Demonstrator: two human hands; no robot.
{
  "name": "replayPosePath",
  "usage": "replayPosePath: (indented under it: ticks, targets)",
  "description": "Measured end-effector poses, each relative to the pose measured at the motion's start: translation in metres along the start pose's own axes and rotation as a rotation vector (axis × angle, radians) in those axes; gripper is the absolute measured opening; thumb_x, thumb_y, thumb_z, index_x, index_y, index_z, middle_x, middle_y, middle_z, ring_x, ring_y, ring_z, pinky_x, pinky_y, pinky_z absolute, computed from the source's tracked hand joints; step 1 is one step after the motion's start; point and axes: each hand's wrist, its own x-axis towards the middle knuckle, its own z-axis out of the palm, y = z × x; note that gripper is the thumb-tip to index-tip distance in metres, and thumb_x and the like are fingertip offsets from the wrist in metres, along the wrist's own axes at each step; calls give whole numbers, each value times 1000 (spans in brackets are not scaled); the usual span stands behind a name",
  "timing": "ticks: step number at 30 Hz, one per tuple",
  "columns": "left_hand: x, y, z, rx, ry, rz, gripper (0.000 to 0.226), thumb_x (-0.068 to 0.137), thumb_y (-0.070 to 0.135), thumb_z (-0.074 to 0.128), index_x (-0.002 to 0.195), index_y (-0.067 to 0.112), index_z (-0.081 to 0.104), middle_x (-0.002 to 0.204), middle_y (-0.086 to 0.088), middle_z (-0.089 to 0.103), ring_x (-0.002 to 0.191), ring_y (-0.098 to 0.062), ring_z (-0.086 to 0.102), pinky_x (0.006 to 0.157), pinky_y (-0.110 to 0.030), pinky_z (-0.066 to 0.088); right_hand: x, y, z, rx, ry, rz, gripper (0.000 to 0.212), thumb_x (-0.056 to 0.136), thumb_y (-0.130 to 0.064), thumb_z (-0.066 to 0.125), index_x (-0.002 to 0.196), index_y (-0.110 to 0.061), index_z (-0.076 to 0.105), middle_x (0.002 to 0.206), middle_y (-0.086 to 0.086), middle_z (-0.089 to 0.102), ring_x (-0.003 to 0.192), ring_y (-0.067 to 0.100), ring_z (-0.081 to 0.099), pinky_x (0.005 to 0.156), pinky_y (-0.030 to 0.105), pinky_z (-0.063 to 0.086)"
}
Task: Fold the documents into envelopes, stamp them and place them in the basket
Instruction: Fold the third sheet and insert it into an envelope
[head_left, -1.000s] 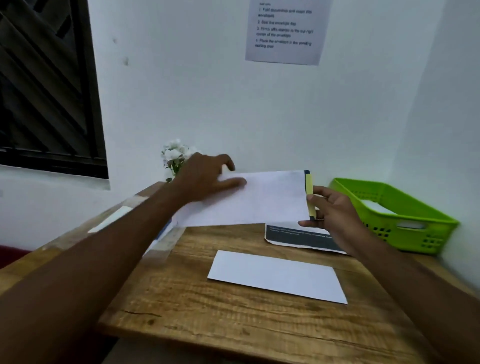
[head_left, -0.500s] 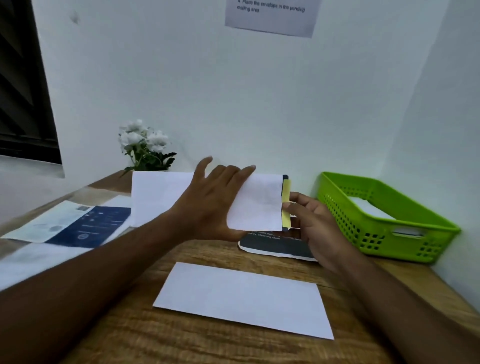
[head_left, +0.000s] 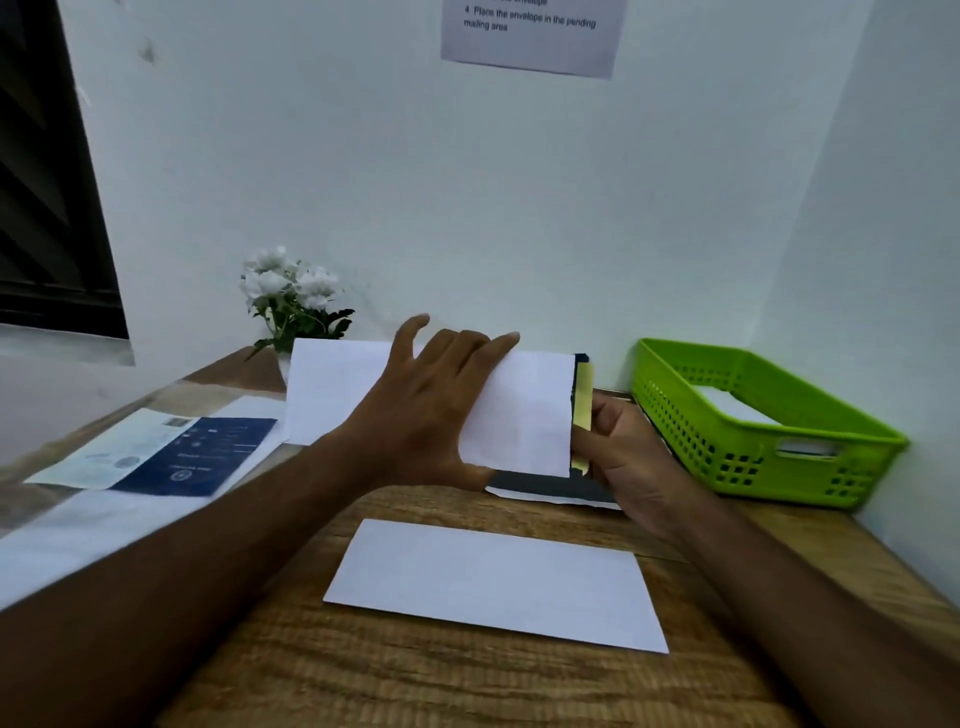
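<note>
Now, left hand (head_left: 431, 410): clasps the white envelope (head_left: 524, 415) mid-air, thumb beneath.
Right hand (head_left: 621, 457): pinches the folded document (head_left: 583, 405) at the envelope's 3 o'clock mouth.
Handling: likely light, floppy paper; hold by the edges, since it creases easily.
Basket (head_left: 691, 436): 3 o'clock of the hands.
Hidden: most of the document; right fingers behind it.

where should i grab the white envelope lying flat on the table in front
The white envelope lies flat on the table, so nothing stands up. Probably use a pinch grip on its right short end, coming from the right, where that edge is free.
</note>
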Motion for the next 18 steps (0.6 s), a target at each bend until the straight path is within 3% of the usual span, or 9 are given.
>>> replayPosePath:
  ticks: [3, 7, 13, 15, 18]
  targets:
    - [1, 3, -3, 20, 35, 33, 107, 60, 71, 58, 145, 10, 36, 126, -6, 53, 115, -24, 51, 112, -53, 19, 0, 0, 2, -58, 72, -10, 18, 71, 0, 79, 85, -12, 75, 85, 13, 75, 75, 25, 68, 69, 35, 53]
    - [4, 7, -6, 11, 74, 67, 91, 63, 61, 58, 138, 10, 46, 121, -8, 57, 109, -25, 54, 106, -51, 28, -4, -4, 6, -32, 112, 20, 23, 79, 9, 68, 85, -13, 72, 72, 4, 74, 62, 23, 69, 57, 32, 58]
    - [2, -8, -8, 31, 72, 29, 86, 63, 59, 59, 134, 11, 49, 118, -7, 58, 105, -26, 55, 101, -48, 32, -7, -17, 0, -45, 80, 126, 8, 93, -17, 61, 95, -14, 68, 81, 4, 73, 60, 24, 71, 51, 28, 55]
    - [0, -19, -8, 58, 52, 14, 86, 62, 57, 61, 134, 12, 49, 118, -7, 57, 105, -27, 54, 100, -47, 31, -8, -21, -7, -258, 42, 105, 8, 95, -20, 60, 93, -15, 67, 77, 3, 72, 55, 21, 67, 51, 27, 52]
    - [-4, -36, -6, 92, 2, -10, 88, 58, 56, 63, 134, 13, 47, 118, -7, 56, 106, -27, 52, 100, -47, 29, -13, -29, -16, -1053, -281, -20, 18, 87, -46, 64, 87, -28, 68, 74, -11, 70, 61, 4, 64, 61, 27, 48]
